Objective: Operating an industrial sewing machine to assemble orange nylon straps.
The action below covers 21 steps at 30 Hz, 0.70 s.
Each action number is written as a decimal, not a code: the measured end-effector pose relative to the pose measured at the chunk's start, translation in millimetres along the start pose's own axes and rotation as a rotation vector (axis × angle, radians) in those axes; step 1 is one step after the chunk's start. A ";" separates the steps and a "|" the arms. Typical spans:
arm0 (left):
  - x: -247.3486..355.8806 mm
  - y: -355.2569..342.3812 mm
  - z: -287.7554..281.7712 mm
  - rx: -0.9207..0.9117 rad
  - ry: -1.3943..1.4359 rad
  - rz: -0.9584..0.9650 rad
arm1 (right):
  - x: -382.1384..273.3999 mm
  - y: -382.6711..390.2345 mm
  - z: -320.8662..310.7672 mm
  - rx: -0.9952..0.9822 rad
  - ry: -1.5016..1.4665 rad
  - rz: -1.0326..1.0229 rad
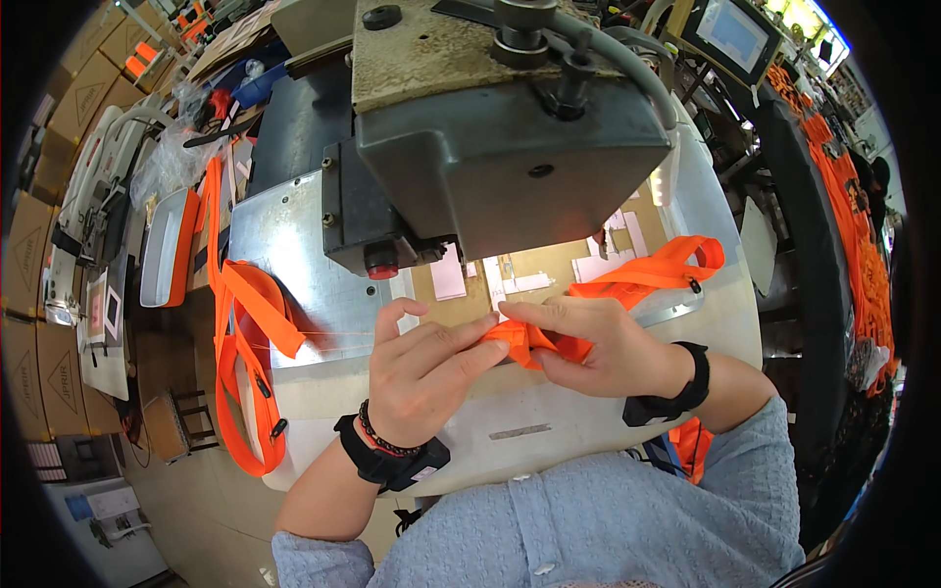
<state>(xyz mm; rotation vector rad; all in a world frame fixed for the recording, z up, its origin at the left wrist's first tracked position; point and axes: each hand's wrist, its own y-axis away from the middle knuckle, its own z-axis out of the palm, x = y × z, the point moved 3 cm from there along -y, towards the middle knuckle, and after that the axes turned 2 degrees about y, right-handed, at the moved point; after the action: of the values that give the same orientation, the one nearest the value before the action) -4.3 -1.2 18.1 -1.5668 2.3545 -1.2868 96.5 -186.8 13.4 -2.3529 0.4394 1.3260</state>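
Note:
In front of the sewing machine head, my two hands meet over the near edge of the work plate. My left hand pinches the end of an orange strap between thumb and fingers. Close beside it, my right hand grips the same strap, which is folded and bunched between the hands. Its loose length loops up to the right, where a small black piece hangs on it. What lies under my fingers is partly hidden.
Left of my hands, another orange strap with small black pieces hangs over the table edge. Pale pink pieces lie on the tan plate under the machine. An orange-and-white tray stands at left. Orange material covers the right side.

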 end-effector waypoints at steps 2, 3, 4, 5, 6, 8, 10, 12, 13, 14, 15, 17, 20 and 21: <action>0.2 -0.2 -0.4 -0.007 0.002 0.002 | 0.6 -0.6 0.4 -0.001 0.000 -0.002; 0.4 -0.3 -0.6 -0.002 0.005 -0.003 | 0.8 -0.6 0.4 -0.001 0.004 -0.006; 0.7 -0.6 -0.5 0.003 0.008 -0.008 | 1.1 -0.7 0.4 -0.002 0.007 -0.010; 0.7 -0.5 -0.4 0.007 0.010 -0.013 | 1.6 -0.6 0.6 0.000 0.006 -0.011; 0.5 -0.3 -0.5 0.011 0.018 -0.015 | 2.0 -0.5 0.8 0.001 0.005 -0.013; -0.2 0.3 -0.4 0.018 0.033 -0.018 | 2.3 -0.9 0.7 0.003 0.011 -0.016; -0.6 1.8 0.5 0.018 0.044 -0.050 | 1.5 -1.1 0.5 0.004 0.026 -0.017; -1.7 3.2 1.7 0.027 0.060 -0.072 | 0.9 -1.3 0.4 -0.001 0.025 -0.012; -2.8 3.7 2.4 0.036 0.070 -0.078 | 0.9 -1.3 0.4 -0.003 0.025 -0.010; -3.2 4.1 2.7 0.045 0.080 -0.083 | 1.2 -1.2 0.6 -0.004 0.022 -0.008; -3.4 4.0 2.9 0.040 0.079 -0.099 | 1.8 -1.3 0.5 -0.006 0.018 -0.007; -2.9 4.0 2.9 0.029 0.078 -0.130 | 2.4 -1.5 0.5 -0.009 0.012 -0.008; -3.4 3.5 3.1 0.017 0.105 -0.183 | 1.7 -1.1 0.5 0.018 0.019 -0.024; -3.8 4.5 4.2 0.051 0.145 -0.267 | 1.6 -0.7 1.6 0.046 0.025 -0.038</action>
<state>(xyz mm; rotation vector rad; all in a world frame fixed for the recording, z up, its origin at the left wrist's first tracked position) -4.0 -0.1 11.0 -1.8833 2.2274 -1.5465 96.4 -185.6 11.3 -2.3305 0.4254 1.2575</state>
